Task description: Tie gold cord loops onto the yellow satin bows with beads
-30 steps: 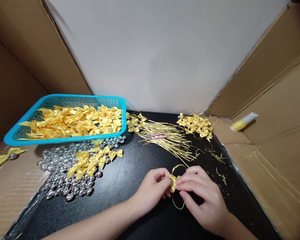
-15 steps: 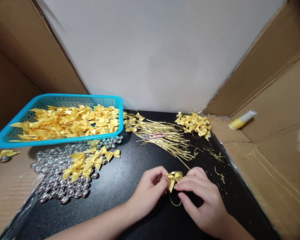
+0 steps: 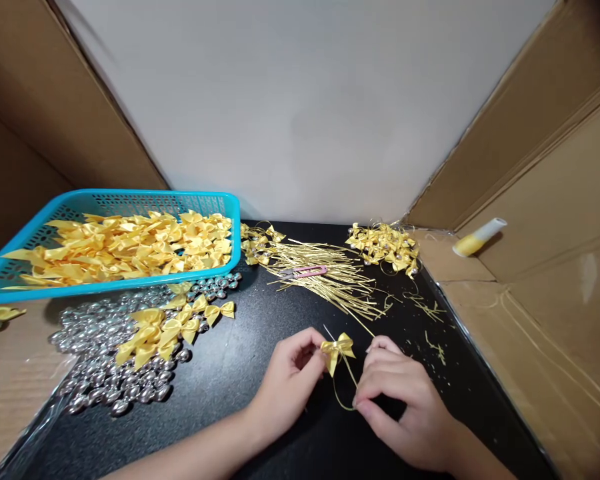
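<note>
Between thumb and fingers, my left hand (image 3: 290,377) pinches one side of a yellow ribbon bow (image 3: 345,345) above the black table. A thin gold cord (image 3: 349,371) runs from the middle of the bow down to my right hand (image 3: 405,403), which is closed on it with thumb and forefinger. The cord curves in a loop below the bow. Another gold strand (image 3: 365,327) leads from the pile to the back of my right hand; whether it is gripped there I cannot tell. Whether a bead sits behind the bow is hidden.
Yellow bows fill a blue basket (image 3: 235,250) at left; silver beads (image 3: 115,370) and loose bows (image 3: 180,325) lie before it. Pink-handled snips (image 3: 307,272) rest on gold cords (image 3: 337,290). Bows with beads (image 3: 387,247) are heaped behind right, near a yellow-white tube (image 3: 480,237).
My right hand has drawn down and away from the bow, pulling the cord straighter. The bow now faces up more openly in my left hand. The whole view has shifted slightly.
</note>
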`<act>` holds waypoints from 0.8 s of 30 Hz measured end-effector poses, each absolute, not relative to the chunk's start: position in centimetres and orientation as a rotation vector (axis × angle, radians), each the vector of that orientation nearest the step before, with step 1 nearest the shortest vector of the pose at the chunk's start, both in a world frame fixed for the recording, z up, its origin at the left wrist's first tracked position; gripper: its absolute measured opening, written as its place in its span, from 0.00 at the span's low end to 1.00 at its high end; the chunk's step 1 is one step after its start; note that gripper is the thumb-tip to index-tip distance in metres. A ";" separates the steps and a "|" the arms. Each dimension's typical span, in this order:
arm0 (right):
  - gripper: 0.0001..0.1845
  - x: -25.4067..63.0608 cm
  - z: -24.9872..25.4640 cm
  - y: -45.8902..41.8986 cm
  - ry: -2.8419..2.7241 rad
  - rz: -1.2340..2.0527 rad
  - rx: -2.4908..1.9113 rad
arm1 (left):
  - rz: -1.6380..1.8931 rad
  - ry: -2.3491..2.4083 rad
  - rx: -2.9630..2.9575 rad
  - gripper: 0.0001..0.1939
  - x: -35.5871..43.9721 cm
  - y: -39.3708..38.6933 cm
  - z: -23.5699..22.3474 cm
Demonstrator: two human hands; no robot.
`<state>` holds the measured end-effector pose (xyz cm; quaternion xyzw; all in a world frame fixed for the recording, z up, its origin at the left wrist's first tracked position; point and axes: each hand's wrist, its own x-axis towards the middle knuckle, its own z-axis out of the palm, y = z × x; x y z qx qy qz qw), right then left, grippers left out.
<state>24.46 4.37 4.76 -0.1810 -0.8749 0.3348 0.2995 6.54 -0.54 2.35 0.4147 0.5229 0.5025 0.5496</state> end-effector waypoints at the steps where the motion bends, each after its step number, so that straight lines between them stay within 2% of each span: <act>1: 0.08 24.5 4.7 4.4 -2.328 0.911 -0.480 | 1.200 1.233 0.964 0.12 6.5 -0.5 2.3; 7: 0.06 24.4 4.4 4.5 -2.305 1.036 -0.475 | 1.201 1.190 0.938 0.13 6.4 -0.4 2.4; 15: 0.09 24.9 4.7 4.8 -2.132 1.200 -0.466 | 1.207 1.228 0.841 0.11 6.5 -0.1 2.1; 19: 0.11 25.6 4.5 5.1 -2.009 1.257 -0.522 | 1.033 1.365 0.870 0.12 5.8 0.6 1.7; 24: 0.11 26.1 4.6 5.3 -1.926 1.202 -0.550 | 0.831 1.573 1.210 0.14 4.0 1.6 2.2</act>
